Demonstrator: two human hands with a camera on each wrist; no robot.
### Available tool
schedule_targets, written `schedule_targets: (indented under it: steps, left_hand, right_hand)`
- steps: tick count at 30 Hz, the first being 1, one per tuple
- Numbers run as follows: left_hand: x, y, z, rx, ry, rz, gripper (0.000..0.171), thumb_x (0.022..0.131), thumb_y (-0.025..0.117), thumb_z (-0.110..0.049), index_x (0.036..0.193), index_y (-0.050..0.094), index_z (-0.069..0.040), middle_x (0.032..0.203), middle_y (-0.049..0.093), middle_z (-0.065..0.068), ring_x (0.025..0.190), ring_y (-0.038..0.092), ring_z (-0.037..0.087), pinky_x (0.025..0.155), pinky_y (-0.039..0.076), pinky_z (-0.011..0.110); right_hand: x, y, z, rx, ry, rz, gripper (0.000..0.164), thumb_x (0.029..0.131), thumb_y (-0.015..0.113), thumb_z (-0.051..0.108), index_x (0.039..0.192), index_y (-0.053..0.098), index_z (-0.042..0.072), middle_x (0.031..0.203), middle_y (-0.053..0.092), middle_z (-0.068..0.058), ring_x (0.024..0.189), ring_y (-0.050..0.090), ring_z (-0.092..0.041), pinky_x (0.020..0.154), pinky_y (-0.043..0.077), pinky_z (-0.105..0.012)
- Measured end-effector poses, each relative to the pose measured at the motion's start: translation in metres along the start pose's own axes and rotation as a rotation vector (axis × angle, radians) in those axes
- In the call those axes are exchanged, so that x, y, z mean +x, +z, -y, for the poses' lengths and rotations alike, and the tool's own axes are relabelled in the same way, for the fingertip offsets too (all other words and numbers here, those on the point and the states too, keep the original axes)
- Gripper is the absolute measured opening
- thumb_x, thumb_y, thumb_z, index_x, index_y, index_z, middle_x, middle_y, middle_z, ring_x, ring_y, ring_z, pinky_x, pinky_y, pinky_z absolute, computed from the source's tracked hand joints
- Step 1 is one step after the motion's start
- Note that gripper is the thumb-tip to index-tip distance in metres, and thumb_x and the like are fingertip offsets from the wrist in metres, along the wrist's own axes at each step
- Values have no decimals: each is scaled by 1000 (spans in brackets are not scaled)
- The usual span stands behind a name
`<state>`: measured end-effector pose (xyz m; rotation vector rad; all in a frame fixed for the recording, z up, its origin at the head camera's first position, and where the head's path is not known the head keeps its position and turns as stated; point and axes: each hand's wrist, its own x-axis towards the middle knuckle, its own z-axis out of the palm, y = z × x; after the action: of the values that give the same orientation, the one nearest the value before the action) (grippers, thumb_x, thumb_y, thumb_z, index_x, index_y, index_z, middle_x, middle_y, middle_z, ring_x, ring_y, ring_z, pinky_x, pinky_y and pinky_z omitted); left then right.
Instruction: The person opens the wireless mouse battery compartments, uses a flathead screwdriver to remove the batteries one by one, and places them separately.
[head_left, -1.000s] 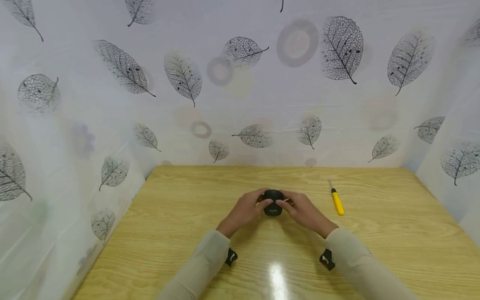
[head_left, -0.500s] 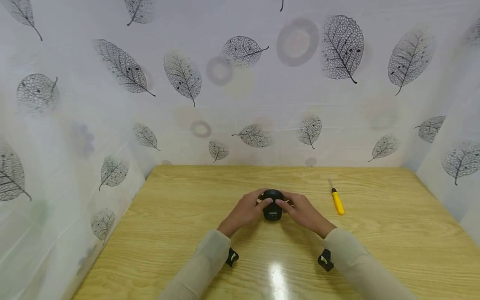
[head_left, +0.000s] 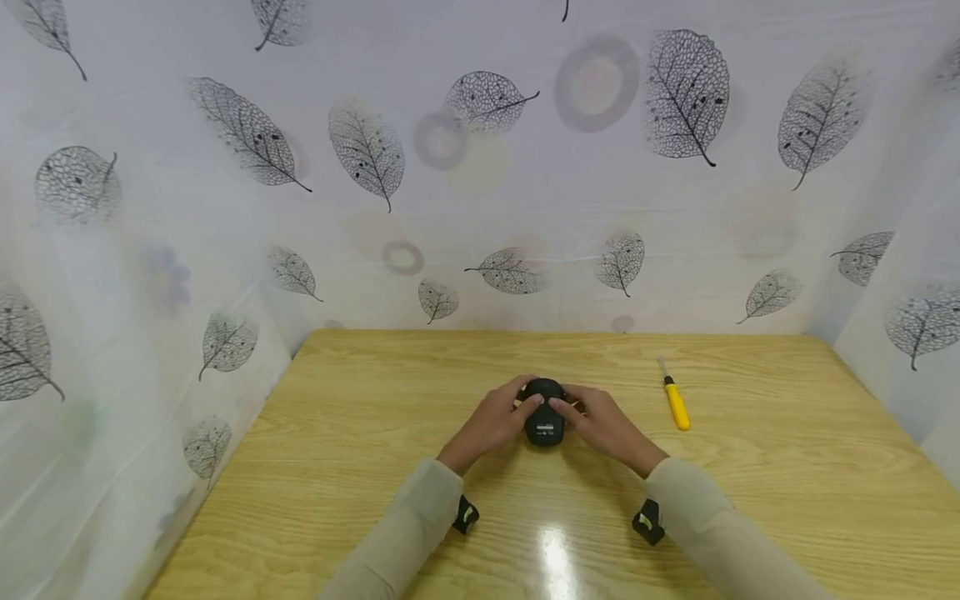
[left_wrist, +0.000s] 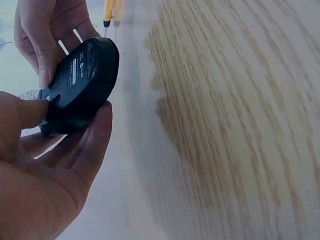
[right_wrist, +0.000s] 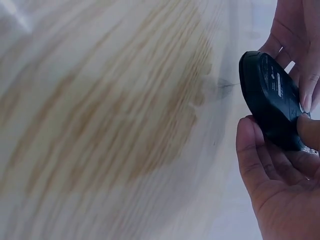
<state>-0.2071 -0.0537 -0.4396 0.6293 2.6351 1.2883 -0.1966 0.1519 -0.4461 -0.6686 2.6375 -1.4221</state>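
Note:
Both hands hold a black computer mouse (head_left: 544,427) at the middle of the table, its labelled underside turned toward the head camera. My left hand (head_left: 489,427) grips one side, thumb on the underside and fingers behind. On the other side my right hand (head_left: 611,432) does the same, the thumbs close together. In the left wrist view the mouse (left_wrist: 90,75) is tilted, with a white-printed label and a small round opening near the thumb. The right wrist view has the mouse (right_wrist: 270,95) pinched between thumb and fingers, apart from the tabletop.
A yellow-handled screwdriver (head_left: 677,406) lies on the wooden table (head_left: 390,375), right of the hands. Behind and at the sides hangs a pale leaf-print curtain (head_left: 555,192). Black wrist-worn pieces (head_left: 648,522) show beneath both sleeves.
The mouse has tipped in the hands, so more of its underside and label faces the head camera. Both hands keep nearly the same place; the screwdriver has not moved.

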Motion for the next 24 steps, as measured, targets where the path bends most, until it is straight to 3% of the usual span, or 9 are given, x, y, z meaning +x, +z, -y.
schedule_targets:
  steps: [8, 16, 24]
  left_hand:
    - [1, 3, 1, -4, -35, -31, 45, 110, 44, -36, 145, 54, -8, 135, 62, 16, 117, 62, 29, 96, 54, 47]
    - [3, 3, 3, -16, -43, -34, 45, 110, 44, -36, 143, 55, -9, 137, 61, 13, 121, 61, 29, 100, 52, 47]
    - [4, 4, 1, -42, -72, -53, 47, 110, 42, -39, 140, 59, -8, 133, 63, 13, 117, 61, 29, 99, 51, 48]
  right_hand:
    - [0, 1, 3, 1, 56, -7, 42, 107, 55, 22, 140, 55, -5, 125, 66, -20, 87, 71, -16, 71, 60, -28]
    - [-1, 4, -1, -36, -40, -33, 57, 103, 62, 18, 151, 41, -4, 145, 49, -27, 81, 68, -14, 66, 58, -26]
    - [0, 5, 0, -41, -79, -35, 53, 100, 66, 13, 147, 48, -4, 136, 58, -24, 70, 63, -11, 58, 56, -26]
